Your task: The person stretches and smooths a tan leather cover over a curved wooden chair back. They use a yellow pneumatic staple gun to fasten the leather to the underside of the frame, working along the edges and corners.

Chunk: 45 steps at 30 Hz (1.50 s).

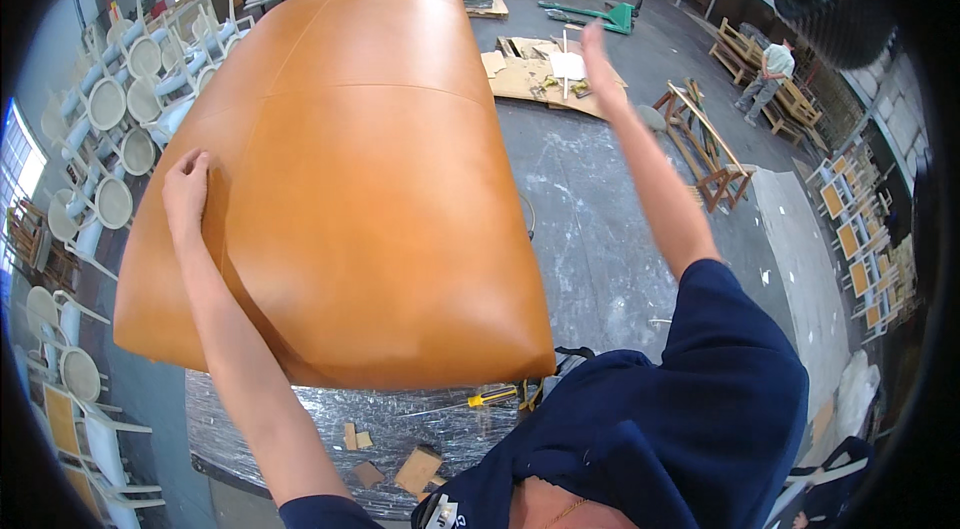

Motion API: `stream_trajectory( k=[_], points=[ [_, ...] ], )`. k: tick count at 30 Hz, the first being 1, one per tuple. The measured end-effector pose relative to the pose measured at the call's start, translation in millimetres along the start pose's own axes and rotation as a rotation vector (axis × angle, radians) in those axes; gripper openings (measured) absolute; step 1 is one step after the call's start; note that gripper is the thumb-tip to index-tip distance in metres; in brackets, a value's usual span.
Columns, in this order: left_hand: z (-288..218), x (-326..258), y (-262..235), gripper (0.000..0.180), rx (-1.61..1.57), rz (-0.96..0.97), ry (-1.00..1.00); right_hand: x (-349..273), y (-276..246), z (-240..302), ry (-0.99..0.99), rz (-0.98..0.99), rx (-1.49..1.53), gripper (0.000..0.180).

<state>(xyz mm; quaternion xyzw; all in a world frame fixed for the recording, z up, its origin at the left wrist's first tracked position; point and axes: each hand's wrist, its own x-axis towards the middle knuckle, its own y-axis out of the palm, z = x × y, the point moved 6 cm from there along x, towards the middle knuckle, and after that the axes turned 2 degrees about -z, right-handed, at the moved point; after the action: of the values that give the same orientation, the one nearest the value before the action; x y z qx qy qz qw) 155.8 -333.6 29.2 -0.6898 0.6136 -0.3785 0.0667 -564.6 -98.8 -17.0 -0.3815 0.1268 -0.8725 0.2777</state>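
Observation:
A large tan leather-covered cushion panel with stitched seams lies across a work table covered in silver foil. My left hand rests flat on the panel's left side, fingers curled against the leather. My right hand is raised high to the right of the panel, blurred, fingers together and touching nothing.
A yellow-handled screwdriver and small wood offcuts lie on the foil table near me. Stacked white chairs line the left. Wooden frames, cardboard sheets, a green pallet jack and a person stand across the concrete floor.

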Motion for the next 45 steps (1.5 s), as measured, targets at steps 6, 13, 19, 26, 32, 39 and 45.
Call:
stream_trajectory(
  k=[6, 13, 19, 26, 32, 39, 45],
  points=[
    [16.7, -10.8, -47.6, 0.040, 0.090, -0.109, -0.043, 74.6, 27.9, 93.5, 0.183, -0.298, 0.403, 0.081],
    [21.0, -2.4, -27.8, 0.038, 0.097, -0.034, 0.108, 23.4, 206.6, 20.9, 0.363, 0.053, 0.178, 0.083],
    [16.0, -21.9, -56.6, 0.038, 0.028, -0.054, -0.057, 79.8, 109.5, 86.1, 0.268, -0.209, 0.389, 0.076],
    [19.4, -0.1, -25.3, 0.038, 0.058, -0.005, 0.039, -64.2, 194.0, 15.6, 0.550, 0.009, 0.319, 0.068],
    [15.9, -8.5, -29.7, 0.046, 0.283, 0.039, -0.037, -262.7, 126.5, -11.4, 0.260, 0.319, 0.179, 0.043],
    [-6.0, -71.7, -26.8, 0.065, 0.787, 0.033, -0.137, -559.2, 117.3, 25.8, -0.559, 1.111, 0.058, 0.038],
    [13.0, -94.1, -63.3, 0.073, 0.736, 0.044, -0.094, -600.4, 143.5, 25.5, -0.484, 1.613, -0.140, 0.047]
  ],
)
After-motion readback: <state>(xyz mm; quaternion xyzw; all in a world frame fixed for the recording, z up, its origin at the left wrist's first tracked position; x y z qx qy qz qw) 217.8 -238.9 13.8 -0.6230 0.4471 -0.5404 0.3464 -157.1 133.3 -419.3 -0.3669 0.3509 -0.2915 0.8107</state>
